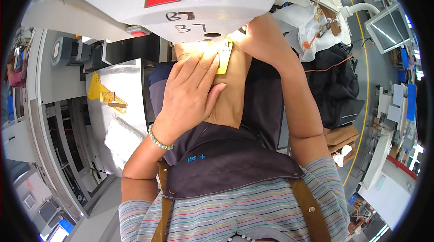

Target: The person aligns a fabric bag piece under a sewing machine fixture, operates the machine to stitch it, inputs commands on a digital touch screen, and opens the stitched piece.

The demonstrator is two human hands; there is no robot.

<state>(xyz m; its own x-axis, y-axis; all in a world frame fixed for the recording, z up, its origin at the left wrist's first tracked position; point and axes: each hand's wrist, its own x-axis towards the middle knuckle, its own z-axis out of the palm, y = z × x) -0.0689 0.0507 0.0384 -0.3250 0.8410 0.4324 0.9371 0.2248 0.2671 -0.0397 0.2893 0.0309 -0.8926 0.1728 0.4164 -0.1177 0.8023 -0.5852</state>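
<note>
My left hand lies flat on a piece of tan fabric, its fingers stretched toward the white machine head. A yellow flat plate rests on the fabric beside those fingertips. My right hand is bent in at the far right end of the fabric, close under the machine head. Glare and the hand itself hide its fingertips, so I cannot see what they hold. The far end of the fabric runs under the head; its near end hangs over my dark apron.
On the metal side table at left lie a yellow triangular template and a clear plastic bag. At right are white plastic sheeting, a pile of black fabric, folded tan fabric and a screen on an arm.
</note>
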